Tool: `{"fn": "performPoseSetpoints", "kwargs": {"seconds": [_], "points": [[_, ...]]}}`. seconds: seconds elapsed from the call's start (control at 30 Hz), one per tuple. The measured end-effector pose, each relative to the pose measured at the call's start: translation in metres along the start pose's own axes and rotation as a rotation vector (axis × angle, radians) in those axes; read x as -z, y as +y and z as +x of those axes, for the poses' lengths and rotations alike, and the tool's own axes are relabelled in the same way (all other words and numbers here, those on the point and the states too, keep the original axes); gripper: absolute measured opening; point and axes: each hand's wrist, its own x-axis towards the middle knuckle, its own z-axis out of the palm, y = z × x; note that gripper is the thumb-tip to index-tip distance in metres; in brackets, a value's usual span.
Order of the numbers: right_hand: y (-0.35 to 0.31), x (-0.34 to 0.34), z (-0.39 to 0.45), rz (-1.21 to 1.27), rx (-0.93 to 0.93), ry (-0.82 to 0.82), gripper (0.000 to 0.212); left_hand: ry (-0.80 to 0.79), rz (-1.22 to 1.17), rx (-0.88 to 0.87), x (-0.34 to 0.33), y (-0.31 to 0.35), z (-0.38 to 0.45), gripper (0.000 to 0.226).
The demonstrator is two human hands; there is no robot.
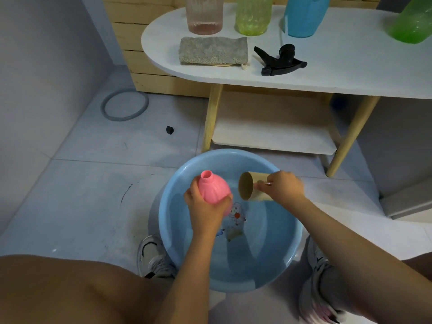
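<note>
My left hand (pixel 205 206) grips a pink bottle (pixel 212 189) without a cap, its open neck pointing up and to the left. My right hand (pixel 284 187) holds a tan cup (pixel 249 187) tipped on its side, its mouth facing the pink bottle. Both are held above a light blue basin (pixel 275 249) on the floor, which holds water and has a cartoon picture on its bottom.
A white oval table (pixel 339 66) stands behind the basin with a grey cloth (pixel 212 50), a black spray nozzle (pixel 279 59), a ribbed clear glass (pixel 203 14), and yellow-green (pixel 253 15), blue (pixel 304 16) and green bottles (pixel 412 24). A grey ring (pixel 125 105) and small black cap (pixel 170 130) lie on the floor.
</note>
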Motion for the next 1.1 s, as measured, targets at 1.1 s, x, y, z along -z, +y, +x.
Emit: {"fn": "performPoseSetpoints", "kwargs": {"seconds": [1.1], "points": [[0.023,-0.048,-0.007,0.905,-0.371,-0.261,0.044,0.134,0.013,0.004,0.005,-0.034,0.011,0.076]]}}
